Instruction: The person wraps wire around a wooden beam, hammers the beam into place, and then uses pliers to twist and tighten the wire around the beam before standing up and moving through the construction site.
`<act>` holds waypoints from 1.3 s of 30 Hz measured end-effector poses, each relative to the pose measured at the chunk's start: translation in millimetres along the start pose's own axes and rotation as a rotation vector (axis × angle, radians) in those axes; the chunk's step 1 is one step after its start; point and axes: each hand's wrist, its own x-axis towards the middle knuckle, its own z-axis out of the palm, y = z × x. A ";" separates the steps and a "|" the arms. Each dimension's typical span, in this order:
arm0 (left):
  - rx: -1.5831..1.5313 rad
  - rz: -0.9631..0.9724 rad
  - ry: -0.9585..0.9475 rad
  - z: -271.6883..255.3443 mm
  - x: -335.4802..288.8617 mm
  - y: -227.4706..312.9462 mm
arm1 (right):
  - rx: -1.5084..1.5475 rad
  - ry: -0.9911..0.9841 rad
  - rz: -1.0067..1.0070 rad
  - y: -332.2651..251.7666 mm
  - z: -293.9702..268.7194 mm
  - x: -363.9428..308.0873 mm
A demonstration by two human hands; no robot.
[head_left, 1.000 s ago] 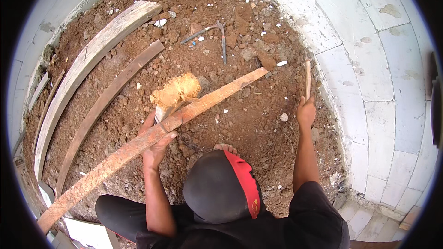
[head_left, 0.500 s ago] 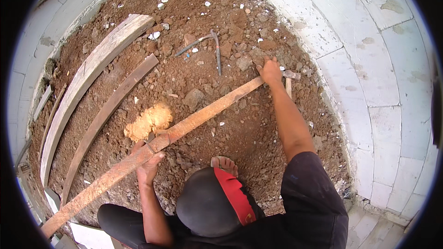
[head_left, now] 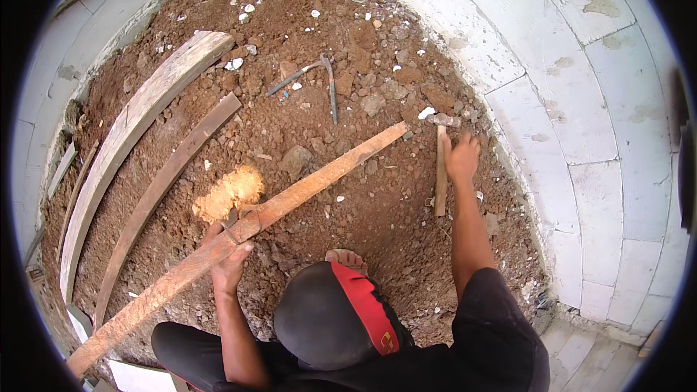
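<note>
My left hand (head_left: 228, 267) is closed around a long reddish-brown wooden batten (head_left: 323, 185) that slants from the lower left up to the middle right. Beside those fingers, thin bent metal pieces (head_left: 231, 234) stick out of the wood; how they are fixed I cannot make out. My right hand (head_left: 462, 158) is off the batten, fingers apart, just right of a hammer (head_left: 441, 174) lying on the soil. The hammer has a wooden handle and a dirty head at its far end. Whether my thumb touches the handle I cannot tell.
Pincers (head_left: 330, 87) lie spread on the soil ahead. A yellowish clump (head_left: 231, 194) sits beyond my left hand. Two wooden boards (head_left: 134, 131), one pale and one darker, lie to the left. Pale block walls (head_left: 559, 131) bound the rough, stony ground. My foot (head_left: 347, 259) rests near the middle.
My right hand has let go of the batten's far end and moved right and nearer, beside the hammer. My left hand keeps its hold on the batten.
</note>
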 end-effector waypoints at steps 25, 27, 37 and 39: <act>-0.210 0.107 -0.118 3.0 -4.5 25.7 | 0.234 0.174 0.012 21.4 9.5 -19.2; -0.201 0.186 -0.293 9.2 -4.5 55.6 | 0.361 -0.128 0.209 102.9 18.5 -13.0; -0.107 0.082 -0.119 4.9 -0.3 -1.1 | 0.846 0.503 -0.383 -109.2 -220.9 11.3; -0.108 0.074 -0.109 13.7 5.8 -20.7 | 1.079 0.665 -0.403 -124.6 -224.5 18.4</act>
